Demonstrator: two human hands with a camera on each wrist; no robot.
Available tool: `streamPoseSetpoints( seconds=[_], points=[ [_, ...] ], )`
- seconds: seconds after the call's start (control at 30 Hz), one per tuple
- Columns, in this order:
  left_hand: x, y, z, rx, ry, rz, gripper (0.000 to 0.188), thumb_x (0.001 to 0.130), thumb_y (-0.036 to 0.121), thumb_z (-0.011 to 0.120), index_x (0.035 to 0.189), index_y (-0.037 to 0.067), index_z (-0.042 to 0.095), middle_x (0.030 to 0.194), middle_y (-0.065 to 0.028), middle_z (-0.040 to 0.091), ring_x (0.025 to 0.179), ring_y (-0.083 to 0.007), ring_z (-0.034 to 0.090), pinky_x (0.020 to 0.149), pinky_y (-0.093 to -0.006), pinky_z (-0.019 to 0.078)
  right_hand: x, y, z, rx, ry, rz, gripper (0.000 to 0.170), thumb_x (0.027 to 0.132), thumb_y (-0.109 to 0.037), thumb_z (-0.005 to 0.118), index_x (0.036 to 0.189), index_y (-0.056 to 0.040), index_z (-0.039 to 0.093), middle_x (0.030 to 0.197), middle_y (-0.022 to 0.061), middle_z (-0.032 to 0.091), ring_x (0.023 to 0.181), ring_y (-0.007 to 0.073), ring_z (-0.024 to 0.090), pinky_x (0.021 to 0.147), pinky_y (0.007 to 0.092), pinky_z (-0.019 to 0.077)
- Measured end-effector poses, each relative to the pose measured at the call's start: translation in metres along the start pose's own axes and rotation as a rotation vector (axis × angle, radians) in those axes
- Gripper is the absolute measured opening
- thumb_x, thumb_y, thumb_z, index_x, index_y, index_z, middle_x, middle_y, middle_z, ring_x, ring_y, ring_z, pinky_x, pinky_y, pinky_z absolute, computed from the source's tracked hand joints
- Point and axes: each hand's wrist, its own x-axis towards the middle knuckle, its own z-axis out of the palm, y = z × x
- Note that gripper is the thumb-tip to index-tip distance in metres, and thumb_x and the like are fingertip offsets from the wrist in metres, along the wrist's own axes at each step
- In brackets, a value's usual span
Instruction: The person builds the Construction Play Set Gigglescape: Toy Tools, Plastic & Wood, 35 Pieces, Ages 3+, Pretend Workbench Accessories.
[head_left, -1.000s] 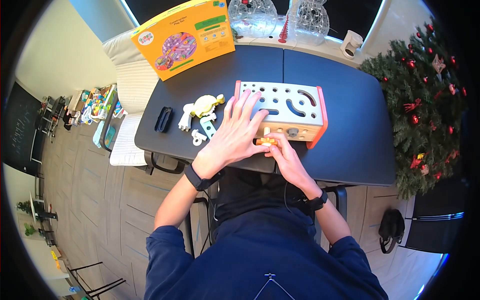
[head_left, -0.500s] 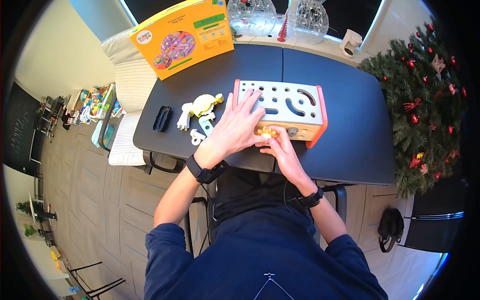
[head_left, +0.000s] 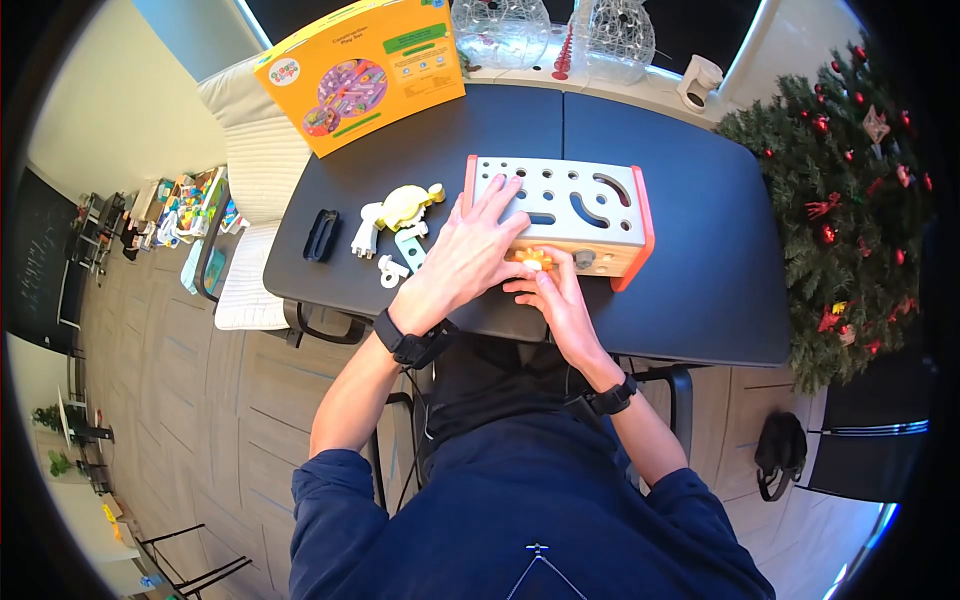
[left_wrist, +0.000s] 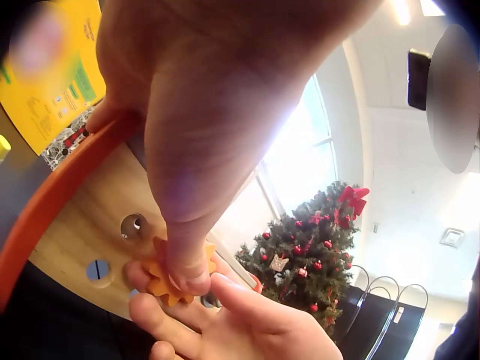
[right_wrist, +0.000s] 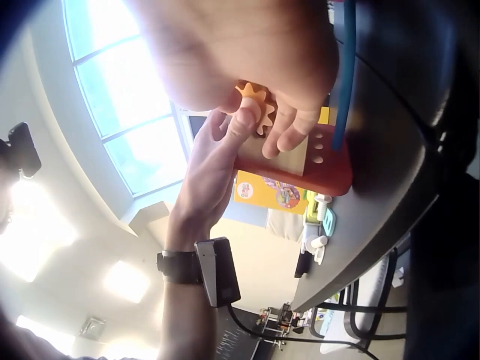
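A toy workbench [head_left: 561, 208] with a grey top full of holes and slots, red-orange ends and a wooden front stands on the dark table. My left hand [head_left: 465, 250] rests on its top left part, fingers spread and straight. The left thumb presses the face of an orange gear [left_wrist: 159, 286] at the wooden front. My right hand [head_left: 568, 308] pinches this gear at its edge, index finger along its far side and thumb near the left thumb. Right of the gear, a grey knob [head_left: 584, 259] sits on the front. The gear's back is hidden.
Left of the workbench lie yellow pieces [head_left: 405, 205], a teal strip [head_left: 408, 238], white pieces [head_left: 391, 271] and a black holder [head_left: 321, 236]. A yellow-orange play set box [head_left: 400, 80] stands at the back left. A decorated tree [head_left: 840, 210] flanks the table's right side.
The orange gear has moved up against the wooden front, covering the pale peg seen there earlier. My right fingers have shifted with it and spread slightly; my left hand remains on the top.
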Motion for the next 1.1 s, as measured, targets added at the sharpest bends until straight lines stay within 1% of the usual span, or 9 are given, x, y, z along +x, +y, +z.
streamPoseSetpoints(
  seconds=[0.1, 0.27, 0.4, 0.6, 0.77, 0.8, 0.87, 1.0, 1.1],
  points=[
    [0.0, 0.0, 0.0, 0.007, 0.021, 0.016, 0.055, 0.086, 0.043, 0.086, 0.117, 0.003, 0.065, 0.164, -0.0253, 0.045, 0.159, -0.047, 0.035, 0.125, -0.0566, 0.0383, -0.001, -0.003, -0.001, 0.004, 0.002, 0.013, 0.04, 0.12, -0.021, 0.043, 0.158, -0.0115, 0.034, 0.143, 0.0168, 0.058, 0.126, 0.028, 0.067, 0.103, 0.0418, 0.0539],
    [-0.002, -0.001, 0.006, -0.004, 0.028, -0.011, 0.061, 0.086, 0.05, 0.085, 0.119, 0.002, 0.066, 0.165, -0.0246, 0.045, 0.159, -0.0479, 0.035, 0.125, -0.0567, 0.0375, -0.002, -0.006, -0.004, 0.134, 0.006, 0.072, 0.042, 0.119, -0.018, 0.045, 0.159, -0.012, 0.038, 0.152, 0.0112, 0.052, 0.135, 0.0228, 0.061, 0.107, 0.0408, 0.0531],
    [-0.003, -0.004, 0.006, 0.0, 0.021, -0.003, 0.064, 0.087, 0.051, 0.085, 0.127, 0.005, 0.066, 0.167, -0.0246, 0.043, 0.159, -0.0439, 0.036, 0.121, -0.0637, 0.039, -0.004, -0.005, -0.006, 0.165, 0.0, 0.073, 0.041, 0.118, -0.016, 0.047, 0.159, -0.0132, 0.041, 0.157, 0.0062, 0.05, 0.139, 0.0204, 0.057, 0.108, 0.0418, 0.0529],
    [-0.002, -0.005, 0.002, -0.002, 0.003, -0.002, 0.063, 0.085, 0.049, 0.086, 0.126, 0.005, 0.066, 0.168, -0.0237, 0.043, 0.16, -0.0428, 0.036, 0.121, -0.0627, 0.0394, -0.004, -0.002, -0.003, -0.146, 0.0, -0.04, 0.047, 0.117, -0.013, 0.048, 0.162, -0.0095, 0.034, 0.153, 0.0118, 0.052, 0.133, 0.0219, 0.062, 0.104, 0.0382, 0.0531],
    [-0.002, -0.002, -0.001, -0.032, -0.001, -0.014, 0.061, 0.083, 0.048, 0.087, 0.122, 0.005, 0.066, 0.167, -0.0224, 0.044, 0.16, -0.0424, 0.036, 0.12, -0.062, 0.0409, -0.008, -0.003, -0.001, -0.159, -0.024, -0.033, 0.05, 0.117, -0.012, 0.045, 0.163, -0.0067, 0.028, 0.149, 0.0186, 0.053, 0.114, 0.0237, 0.073, 0.095, 0.0343, 0.054],
    [-0.001, -0.002, -0.002, -0.041, -0.002, -0.005, 0.061, 0.083, 0.047, 0.088, 0.12, 0.004, 0.066, 0.166, -0.0223, 0.046, 0.161, -0.0455, 0.031, 0.121, -0.0607, 0.0402, -0.009, -0.003, -0.001, -0.156, -0.014, -0.029, 0.051, 0.117, -0.012, 0.045, 0.164, -0.0064, 0.027, 0.148, 0.0194, 0.054, 0.11, 0.0238, 0.075, 0.094, 0.0338, 0.0541],
    [0.0, -0.002, -0.005, -0.058, -0.002, 0.013, 0.059, 0.082, 0.045, 0.09, 0.115, 0.002, 0.067, 0.164, -0.022, 0.049, 0.164, -0.0516, 0.02, 0.124, -0.0582, 0.0387, -0.009, -0.005, -0.002, -0.13, -0.024, -0.018, 0.05, 0.117, -0.011, 0.045, 0.164, -0.0061, 0.028, 0.147, 0.019, 0.055, 0.11, 0.0243, 0.076, 0.094, 0.0338, 0.0543],
    [0.0, -0.003, -0.003, -0.082, -0.002, 0.008, 0.059, 0.082, 0.045, 0.09, 0.114, 0.002, 0.067, 0.164, -0.0222, 0.049, 0.164, -0.0514, 0.022, 0.125, -0.0572, 0.0386, -0.012, -0.019, -0.008, -0.098, -0.067, 0.06, 0.05, 0.117, -0.01, 0.043, 0.164, -0.0058, 0.029, 0.15, 0.0196, 0.057, 0.117, 0.027, 0.076, 0.095, 0.0341, 0.055],
    [0.0, -0.001, -0.004, -0.077, 0.004, 0.003, 0.058, 0.082, 0.044, 0.091, 0.113, 0.002, 0.067, 0.164, -0.0227, 0.048, 0.163, -0.0512, 0.023, 0.125, -0.0561, 0.0384, -0.023, -0.015, -0.022, 0.006, 0.001, 0.155, 0.05, 0.117, -0.01, 0.042, 0.165, -0.0058, 0.03, 0.156, 0.0204, 0.055, 0.121, 0.0296, 0.075, 0.099, 0.0351, 0.055]
  ],
)
